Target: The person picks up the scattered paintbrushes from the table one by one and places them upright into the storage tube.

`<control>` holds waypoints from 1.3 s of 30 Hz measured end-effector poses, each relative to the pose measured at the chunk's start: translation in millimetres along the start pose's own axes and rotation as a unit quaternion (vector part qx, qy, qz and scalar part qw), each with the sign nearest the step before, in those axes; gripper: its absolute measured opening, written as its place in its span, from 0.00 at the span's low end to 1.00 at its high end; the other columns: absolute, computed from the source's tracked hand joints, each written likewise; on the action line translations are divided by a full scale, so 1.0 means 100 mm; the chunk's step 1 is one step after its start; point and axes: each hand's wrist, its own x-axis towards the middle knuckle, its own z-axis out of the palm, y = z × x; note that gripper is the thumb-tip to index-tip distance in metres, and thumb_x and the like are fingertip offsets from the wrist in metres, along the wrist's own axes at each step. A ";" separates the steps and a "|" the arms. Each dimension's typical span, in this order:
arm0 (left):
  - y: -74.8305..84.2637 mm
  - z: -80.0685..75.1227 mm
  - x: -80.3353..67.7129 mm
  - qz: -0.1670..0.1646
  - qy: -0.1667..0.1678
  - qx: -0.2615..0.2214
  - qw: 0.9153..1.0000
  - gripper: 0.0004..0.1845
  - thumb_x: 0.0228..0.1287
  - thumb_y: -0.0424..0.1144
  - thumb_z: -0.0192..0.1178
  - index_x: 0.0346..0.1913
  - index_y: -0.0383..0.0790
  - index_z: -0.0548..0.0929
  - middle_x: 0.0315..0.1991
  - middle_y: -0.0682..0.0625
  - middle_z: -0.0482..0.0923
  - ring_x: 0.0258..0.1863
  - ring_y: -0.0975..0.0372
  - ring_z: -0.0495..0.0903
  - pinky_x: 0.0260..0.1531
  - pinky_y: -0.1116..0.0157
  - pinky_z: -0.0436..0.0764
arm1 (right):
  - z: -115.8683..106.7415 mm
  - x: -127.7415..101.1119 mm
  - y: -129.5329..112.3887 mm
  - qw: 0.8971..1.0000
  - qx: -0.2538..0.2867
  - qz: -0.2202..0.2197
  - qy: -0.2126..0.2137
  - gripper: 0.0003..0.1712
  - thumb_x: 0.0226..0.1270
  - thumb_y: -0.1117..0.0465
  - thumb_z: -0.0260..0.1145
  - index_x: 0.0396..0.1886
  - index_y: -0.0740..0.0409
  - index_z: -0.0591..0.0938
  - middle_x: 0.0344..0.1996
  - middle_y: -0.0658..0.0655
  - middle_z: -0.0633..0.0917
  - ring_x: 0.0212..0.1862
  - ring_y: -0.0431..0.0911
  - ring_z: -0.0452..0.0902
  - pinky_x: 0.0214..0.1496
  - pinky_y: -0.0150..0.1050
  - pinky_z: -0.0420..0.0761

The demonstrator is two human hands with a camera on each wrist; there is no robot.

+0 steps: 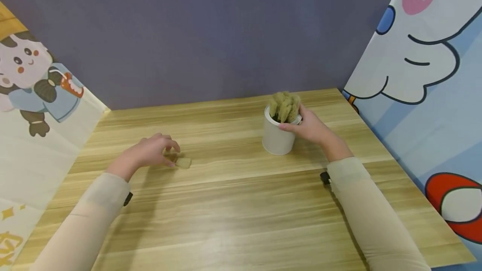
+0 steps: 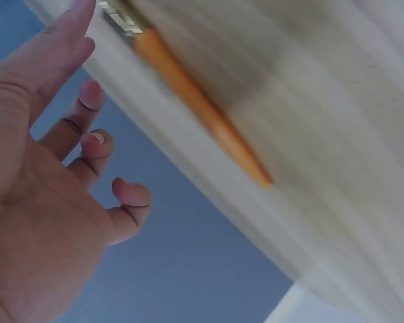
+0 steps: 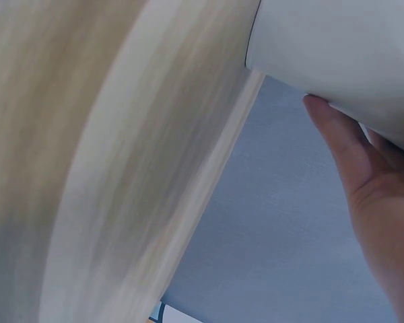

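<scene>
A white pot with a fuzzy yellow-green plant stands upright on the wooden table, right of centre. My right hand grips the pot near its rim from the right. In the right wrist view the thumb of that hand lies against the pot's wall. A small beige piece lies flat on the table to the left. My left hand hovers just left of it, fingers loosely curled and holding nothing. The left wrist view shows that hand with an empty palm, and the piece beyond the fingertips.
A purple wall closes the back of the table. Cartoon-printed panels stand along the left side and the right side. Both wrist views are blurred.
</scene>
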 end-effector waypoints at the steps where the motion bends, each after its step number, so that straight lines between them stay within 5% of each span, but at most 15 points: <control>1: -0.02 0.02 -0.02 -0.002 -0.001 -0.001 1.000 0.24 0.61 0.51 0.79 0.59 0.51 0.87 0.48 0.49 0.82 0.52 0.51 0.76 0.49 0.33 0.73 | 0.00 0.00 0.00 1.000 0.001 0.000 0.001 0.62 0.69 0.44 0.76 0.89 0.52 0.48 0.83 0.70 0.62 0.83 0.67 0.58 0.84 0.65 0.58; 26: -0.28 0.27 -0.02 0.003 0.040 -0.049 0.998 0.17 0.62 0.49 0.78 0.53 0.55 0.91 0.46 0.53 0.83 0.52 0.52 0.79 0.54 0.31 0.72 | 0.01 -0.02 0.01 1.000 -0.002 0.002 -0.001 0.60 0.70 0.46 0.76 0.89 0.53 0.49 0.83 0.70 0.62 0.83 0.67 0.58 0.85 0.64 0.57; 39: -0.16 0.22 -0.03 -0.025 0.042 -0.015 0.999 0.19 0.61 0.52 0.78 0.54 0.57 0.91 0.54 0.51 0.87 0.59 0.45 0.79 0.59 0.23 0.62 | 0.00 -0.01 -0.01 1.000 0.008 0.006 0.000 0.61 0.70 0.46 0.76 0.89 0.52 0.48 0.83 0.68 0.61 0.84 0.66 0.56 0.85 0.64 0.57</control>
